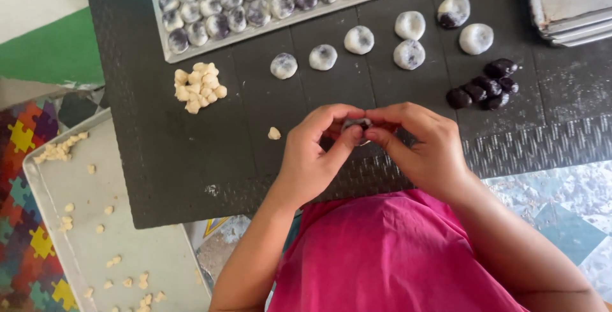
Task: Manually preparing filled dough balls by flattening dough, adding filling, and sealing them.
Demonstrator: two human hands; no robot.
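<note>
Two hands, left (pixel 312 156) and right (pixel 424 149), pinched together on one small dough ball (pixel 356 124), held between fingertips above dark worktop (pixel 191 159).

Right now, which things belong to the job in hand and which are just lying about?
In use:
- left hand and right hand, pinching one dough ball
- dark filling pieces
- loose wrapped balls
- filled tray
- black mat

Lying about:
- pale chip pile
- crumb tray
- stacked trays
- puzzle floor mat
</note>
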